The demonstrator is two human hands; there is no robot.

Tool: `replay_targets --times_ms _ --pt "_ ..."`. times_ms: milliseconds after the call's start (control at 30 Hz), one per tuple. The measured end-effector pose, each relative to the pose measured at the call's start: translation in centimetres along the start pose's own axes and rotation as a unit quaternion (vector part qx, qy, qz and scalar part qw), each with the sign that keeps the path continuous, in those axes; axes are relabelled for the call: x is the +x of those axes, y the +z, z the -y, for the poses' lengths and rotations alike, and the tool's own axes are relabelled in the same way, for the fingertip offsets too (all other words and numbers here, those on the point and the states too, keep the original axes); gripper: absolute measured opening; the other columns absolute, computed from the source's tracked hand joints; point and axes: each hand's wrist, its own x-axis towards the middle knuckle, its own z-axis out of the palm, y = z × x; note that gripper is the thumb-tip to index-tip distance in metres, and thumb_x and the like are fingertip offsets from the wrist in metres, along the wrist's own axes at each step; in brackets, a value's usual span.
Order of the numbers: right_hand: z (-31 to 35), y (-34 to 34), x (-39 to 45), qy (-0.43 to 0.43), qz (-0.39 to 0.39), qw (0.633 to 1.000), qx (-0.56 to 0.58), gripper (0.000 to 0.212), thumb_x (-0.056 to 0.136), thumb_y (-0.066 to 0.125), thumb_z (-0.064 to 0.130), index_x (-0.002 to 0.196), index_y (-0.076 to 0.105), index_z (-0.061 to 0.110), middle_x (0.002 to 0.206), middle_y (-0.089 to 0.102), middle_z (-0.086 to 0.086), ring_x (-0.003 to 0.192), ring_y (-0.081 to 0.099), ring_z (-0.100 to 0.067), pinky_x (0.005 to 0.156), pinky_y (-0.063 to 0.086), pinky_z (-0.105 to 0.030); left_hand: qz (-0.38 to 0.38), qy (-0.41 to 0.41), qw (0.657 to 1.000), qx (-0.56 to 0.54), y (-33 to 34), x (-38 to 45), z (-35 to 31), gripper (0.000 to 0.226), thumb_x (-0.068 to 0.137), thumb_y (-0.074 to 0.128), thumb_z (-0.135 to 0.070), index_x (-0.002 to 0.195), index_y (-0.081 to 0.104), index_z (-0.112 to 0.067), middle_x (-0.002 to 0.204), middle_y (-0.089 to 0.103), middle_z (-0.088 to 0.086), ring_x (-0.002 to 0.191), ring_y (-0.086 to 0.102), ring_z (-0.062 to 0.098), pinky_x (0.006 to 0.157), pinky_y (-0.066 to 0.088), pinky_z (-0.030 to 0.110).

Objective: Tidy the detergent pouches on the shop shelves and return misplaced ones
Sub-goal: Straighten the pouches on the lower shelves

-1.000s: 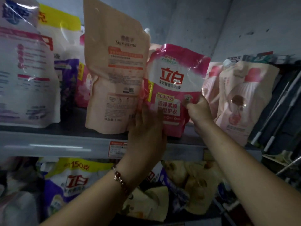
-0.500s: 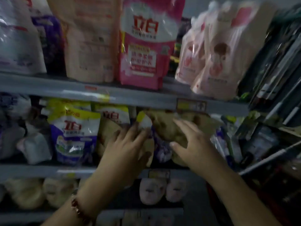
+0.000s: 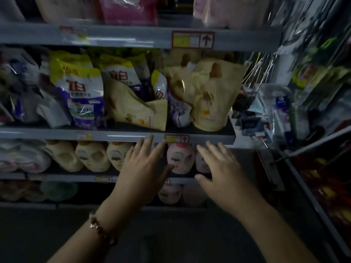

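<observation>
On the second shelf (image 3: 117,135) stand purple and yellow detergent pouches (image 3: 81,92). A cream yellow pouch (image 3: 135,109) lies slumped on its side among them, and more cream pouches (image 3: 209,92) stand upright at the right end. My left hand (image 3: 144,168) and my right hand (image 3: 220,166) hover just below that shelf's front edge with fingers spread and straight. Neither holds anything. A pink pouch (image 3: 131,10) and pale pouches sit on the top shelf, cut off by the frame.
Below my hands, cream bottles (image 3: 91,158) and pink bottles (image 3: 180,158) lie in rows on lower shelves. A rack of hanging packaged goods (image 3: 284,111) on wire hooks stands to the right. Price tags (image 3: 192,39) line the shelf edges.
My view has dropped from the top shelf to the lower ones. Both hands let go of the pink pouch and moved down in front of the second shelf's edge, now open.
</observation>
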Motion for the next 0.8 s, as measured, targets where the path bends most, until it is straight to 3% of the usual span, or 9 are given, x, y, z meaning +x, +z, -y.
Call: replay_targets --times_ms 133,300,400,533,667,800 --pt "-0.9 0.9 0.2 -0.003 -0.011 1.000 0.012 0.073 0.096 0.053 0.042 0.155 0.010 0.035 0.164 0.003 0.009 0.150 -0.005 -0.015 0.121 0.004 -0.036 0.017 0.012 1.000 0.014 0.9 -0.5 -1.1 0.074 0.094 0.027 -0.067 0.158 0.016 -0.031 0.166 0.008 0.008 0.153 0.008 0.031 0.121 0.015 0.046" --pt "-0.8 2.6 0.6 -0.006 0.032 0.999 0.041 0.075 0.094 0.055 0.043 0.155 0.011 0.036 0.163 0.003 0.011 0.150 -0.005 -0.012 0.118 0.004 -0.032 0.044 -0.011 0.999 0.016 2.1 -0.5 -0.5 0.077 0.092 0.022 -0.070 0.158 0.006 -0.033 0.167 -0.001 0.005 0.153 0.000 0.027 0.121 0.004 0.040" --pt "-0.6 3.0 2.3 -0.003 0.040 0.998 0.044 0.075 0.094 0.054 0.043 0.154 0.010 0.037 0.163 0.004 0.011 0.150 -0.002 -0.012 0.118 0.004 -0.030 0.048 -0.007 0.999 0.013 2.6 0.0 0.6 0.082 0.086 0.008 -0.073 0.158 0.010 -0.031 0.167 0.005 0.008 0.153 0.004 0.029 0.121 0.005 0.040" --pt "0.0 3.2 5.4 -0.007 0.035 0.999 0.032 0.076 0.094 0.057 0.040 0.156 0.013 0.032 0.162 0.010 0.011 0.149 0.004 -0.011 0.113 0.002 -0.024 0.063 -0.010 0.998 -0.002 3.4 1.5 2.7 0.084 0.085 0.007 -0.071 0.157 0.011 -0.029 0.166 0.010 0.011 0.152 0.008 0.031 0.121 0.008 0.043" --pt "0.9 3.3 8.6 -0.008 0.035 0.999 0.014 0.072 0.093 0.060 0.036 0.153 0.022 0.029 0.160 0.021 0.008 0.146 0.017 -0.012 0.116 0.014 -0.025 0.056 0.002 0.998 -0.035 3.2 4.7 4.2 0.089 0.081 0.004 -0.073 0.158 0.013 -0.030 0.167 0.005 0.009 0.153 0.005 0.031 0.121 0.013 0.047" --pt "2.0 3.2 11.9 -0.006 0.038 0.999 0.017 0.067 0.091 0.058 0.037 0.151 0.029 0.030 0.155 0.031 0.005 0.140 0.032 -0.016 0.113 0.034 -0.040 0.030 0.018 0.998 -0.051 2.4 8.6 5.8 0.090 0.078 -0.001 -0.071 0.158 0.012 -0.030 0.167 0.002 0.007 0.153 0.004 0.031 0.121 0.012 0.046"
